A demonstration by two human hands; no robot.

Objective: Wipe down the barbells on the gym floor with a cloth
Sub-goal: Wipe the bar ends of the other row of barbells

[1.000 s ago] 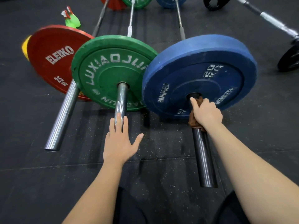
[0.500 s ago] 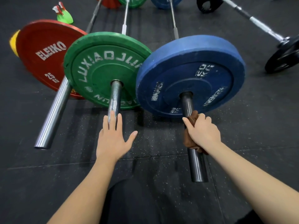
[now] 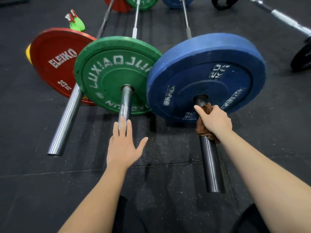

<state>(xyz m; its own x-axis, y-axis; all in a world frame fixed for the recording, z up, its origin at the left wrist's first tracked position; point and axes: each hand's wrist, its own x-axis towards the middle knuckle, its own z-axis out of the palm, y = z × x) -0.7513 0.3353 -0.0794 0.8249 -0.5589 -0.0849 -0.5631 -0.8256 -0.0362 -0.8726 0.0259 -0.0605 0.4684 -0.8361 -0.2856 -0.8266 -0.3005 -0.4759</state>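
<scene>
Right hand (image 3: 214, 122) nearer plate (image 3: 218, 73), around cloth (image 3: 200, 129)

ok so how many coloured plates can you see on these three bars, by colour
red plates: 2
green plates: 2
blue plates: 2
yellow plate, only an edge behind the near red: 1
total: 7

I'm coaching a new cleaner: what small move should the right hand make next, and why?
Probably slide the brown cloth along the sleeve toward its free end: the right hand grips it around the sleeve close to the blue plate, and a long bare stretch lies nearer the person.
</scene>
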